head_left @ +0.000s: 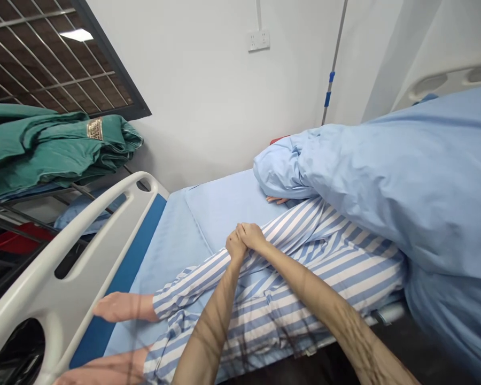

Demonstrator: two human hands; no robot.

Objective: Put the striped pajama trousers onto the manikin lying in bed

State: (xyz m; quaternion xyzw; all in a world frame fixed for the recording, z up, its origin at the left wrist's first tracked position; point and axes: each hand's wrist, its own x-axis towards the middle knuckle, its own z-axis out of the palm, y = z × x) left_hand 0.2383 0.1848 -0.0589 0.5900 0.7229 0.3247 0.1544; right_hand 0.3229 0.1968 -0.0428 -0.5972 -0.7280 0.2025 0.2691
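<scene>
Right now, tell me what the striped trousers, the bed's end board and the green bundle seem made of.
Striped trousers: probably matte woven cotton, softly creased. End board: likely smooth moulded plastic, with rounded cut-outs. Green bundle: matte fabric, heavily folded; fibre unclear.

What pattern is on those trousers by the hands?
The trousers have blue and white stripes, clearest in the head view.

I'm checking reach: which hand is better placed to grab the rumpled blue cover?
Probably the right hand: it lies nearer the blue cover, and its forearm comes from that side. The left hand, beside it, is farther away.
</scene>
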